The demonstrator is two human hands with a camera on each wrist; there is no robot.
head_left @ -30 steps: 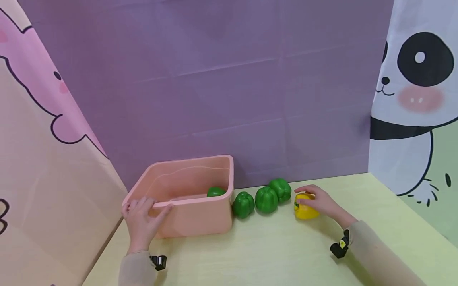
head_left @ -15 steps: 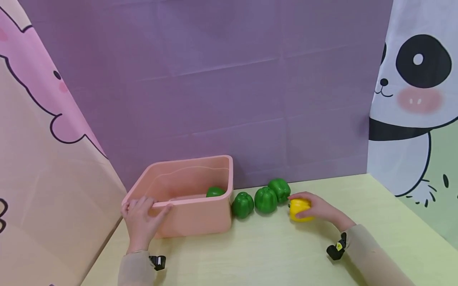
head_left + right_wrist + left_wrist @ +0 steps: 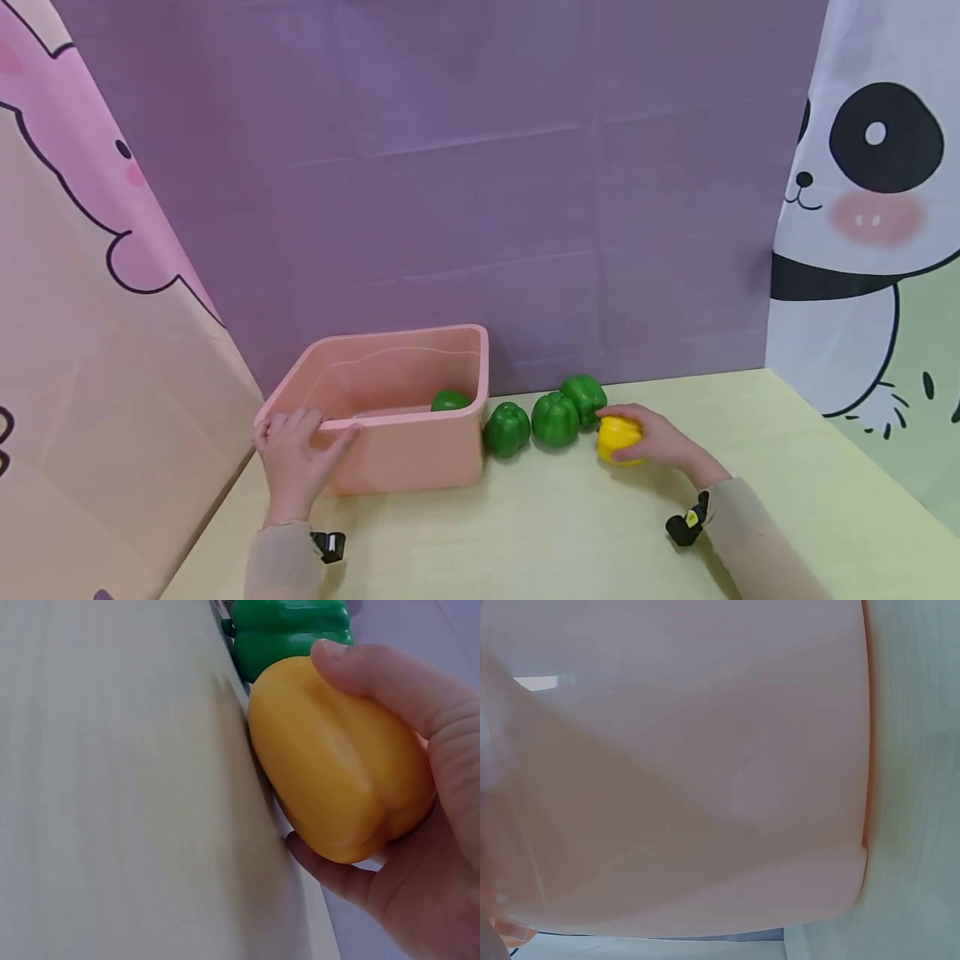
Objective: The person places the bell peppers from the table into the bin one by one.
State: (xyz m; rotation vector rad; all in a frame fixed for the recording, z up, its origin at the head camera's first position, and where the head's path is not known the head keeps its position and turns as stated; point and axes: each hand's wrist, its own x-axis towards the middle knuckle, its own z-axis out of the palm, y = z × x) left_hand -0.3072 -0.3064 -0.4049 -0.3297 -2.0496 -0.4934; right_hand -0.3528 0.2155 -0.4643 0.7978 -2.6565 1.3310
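No lettering readable here, none on the rounded pale-pink plastic box [image 3: 408,457], a tiny yellow patch [image 3: 692,517] on a black wrist-worn device [image 3: 681,532], out front and right of the box, too small to read

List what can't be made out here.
Head view: lower part of a green pepper, behind the front wall of the pink bin.
Head view: part of the yellow pepper, covered by the right hand.
Left wrist view: most of the left hand, beyond the left edge.
Right wrist view: part of another green pepper, beyond the top edge.
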